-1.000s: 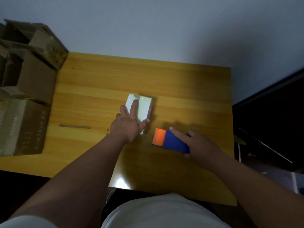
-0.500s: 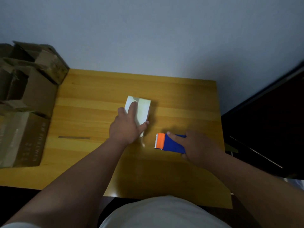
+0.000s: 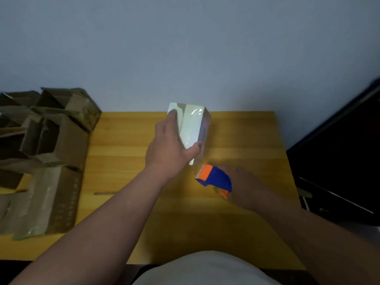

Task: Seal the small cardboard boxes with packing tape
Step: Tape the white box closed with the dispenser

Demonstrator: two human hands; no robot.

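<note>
A small pale box (image 3: 194, 128) with a glossy taped top is lifted above the wooden table (image 3: 131, 161). My left hand (image 3: 168, 149) grips it, fingers along its left side and thumb under its near end. Just below it, my right hand (image 3: 244, 186) holds a blue and orange tape dispenser (image 3: 213, 177) with the orange end pointing left. The right hand and dispenser are blurred.
Several brown cardboard boxes (image 3: 47, 161), some with open flaps, are stacked along the table's left edge. A thin grey strip (image 3: 103, 193) lies on the table left of my forearm. A grey wall stands behind; a dark area lies to the right.
My left hand went from pressing the box flat on the table to gripping and lifting it away from me. My right hand with the dispenser shifted slightly and tilted.
</note>
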